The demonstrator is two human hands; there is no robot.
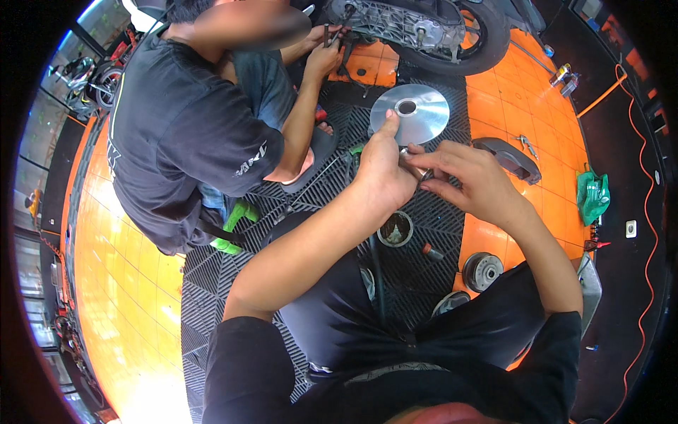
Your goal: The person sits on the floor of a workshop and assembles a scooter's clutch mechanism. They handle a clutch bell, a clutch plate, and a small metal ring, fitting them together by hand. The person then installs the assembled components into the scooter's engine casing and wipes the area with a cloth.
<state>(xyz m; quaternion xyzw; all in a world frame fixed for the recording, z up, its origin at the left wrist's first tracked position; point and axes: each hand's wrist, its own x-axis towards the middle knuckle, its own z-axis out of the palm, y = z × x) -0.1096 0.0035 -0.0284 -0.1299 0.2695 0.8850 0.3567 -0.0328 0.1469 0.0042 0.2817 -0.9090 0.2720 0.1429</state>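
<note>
My left hand point(385, 162) is closed, its thumb pressed on the lower left rim of a silver metal disc point(424, 120) with a hole in its middle. My right hand point(462, 180) has its fingers on a small metal cylinder point(417, 169) beside my left palm, just below the disc; part of the cylinder is hidden by both hands. Below my hands, on the black grid mat point(219, 304), lie a round greasy cup-like part point(395, 228) and a small orange-and-dark cylindrical item point(432, 251).
A co-worker in black point(183, 134) crouches at left, hands point(323, 53) at a scooter's wheel assembly point(424, 32). A dark curved cover point(505, 159), round metal parts point(482, 271), a green bag point(592, 198) and an orange hose point(639, 162) are at right. Green supports point(236, 226) sit beside the co-worker.
</note>
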